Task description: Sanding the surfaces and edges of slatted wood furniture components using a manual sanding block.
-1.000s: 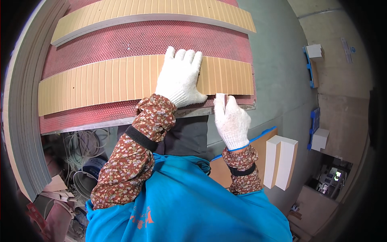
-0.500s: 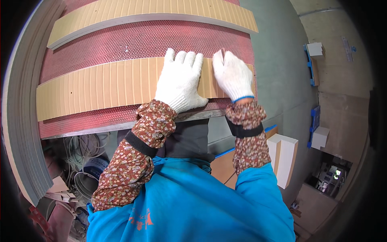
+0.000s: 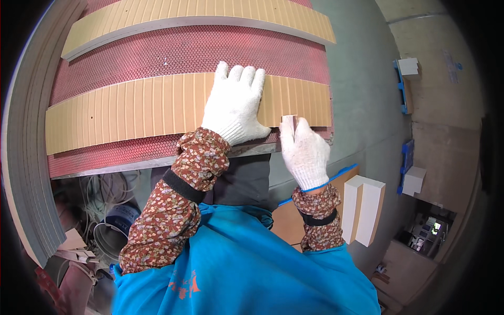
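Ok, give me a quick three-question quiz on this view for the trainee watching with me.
1. True or false: the left hand lies flat on the nearer tan ribbed strip.
2. Where is the right hand? A) on the far tan strip, B) at the near edge of the nearer tan ribbed strip, close to its right end, C) on the white blocks.
3. Fill in: the strips rest on a red ____ surface.

Key: 1 true; 2 B; 3 mesh.
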`<state>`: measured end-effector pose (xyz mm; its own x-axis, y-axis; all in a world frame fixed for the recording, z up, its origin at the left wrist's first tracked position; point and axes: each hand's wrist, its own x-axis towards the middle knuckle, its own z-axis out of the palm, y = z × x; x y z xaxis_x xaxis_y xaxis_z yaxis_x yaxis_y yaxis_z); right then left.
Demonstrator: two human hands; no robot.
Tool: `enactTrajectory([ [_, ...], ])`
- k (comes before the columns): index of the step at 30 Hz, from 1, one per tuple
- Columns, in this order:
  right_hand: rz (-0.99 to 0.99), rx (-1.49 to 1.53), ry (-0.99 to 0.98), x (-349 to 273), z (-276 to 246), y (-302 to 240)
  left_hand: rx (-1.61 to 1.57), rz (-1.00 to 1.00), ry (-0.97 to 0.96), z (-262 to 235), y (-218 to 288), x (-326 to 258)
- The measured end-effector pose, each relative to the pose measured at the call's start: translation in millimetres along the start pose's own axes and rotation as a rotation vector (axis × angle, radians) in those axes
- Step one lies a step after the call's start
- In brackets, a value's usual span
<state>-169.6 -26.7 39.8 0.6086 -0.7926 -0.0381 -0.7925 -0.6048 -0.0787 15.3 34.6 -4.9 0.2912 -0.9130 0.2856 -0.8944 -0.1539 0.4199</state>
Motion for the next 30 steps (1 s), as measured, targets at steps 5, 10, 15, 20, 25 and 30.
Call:
enactTrajectory([
  [5,-0.018,-0.003,0.042,45.9,-2.6,-7.2,0.021,-0.011,-0.028,-4.4,3.3,1.3],
  [10,-0.144,-0.026,0.117,120.7,21.1,2.9,0.003,0.012,0.019,1.2,2.6,3.0],
  [15,-0.096,0.002,0.052,84.7,10.2,-8.0,0.028,0.024,0.086,4.4,-6.8,-0.6],
  [20,-0.034,-0.023,0.028,1.2,1.0,1.7,0.029,0.026,0.082,3.9,0.3,-0.4],
  [25,-0.059,0.02,0.061,5.9,-2.4,-0.4,0.027,0.026,0.077,5.0,-0.4,-0.7],
  [30,-0.106,-0.001,0.13,81.9,14.4,1.1,0.045,-0.017,-0.059,-3.9,3.2,2.2],
])
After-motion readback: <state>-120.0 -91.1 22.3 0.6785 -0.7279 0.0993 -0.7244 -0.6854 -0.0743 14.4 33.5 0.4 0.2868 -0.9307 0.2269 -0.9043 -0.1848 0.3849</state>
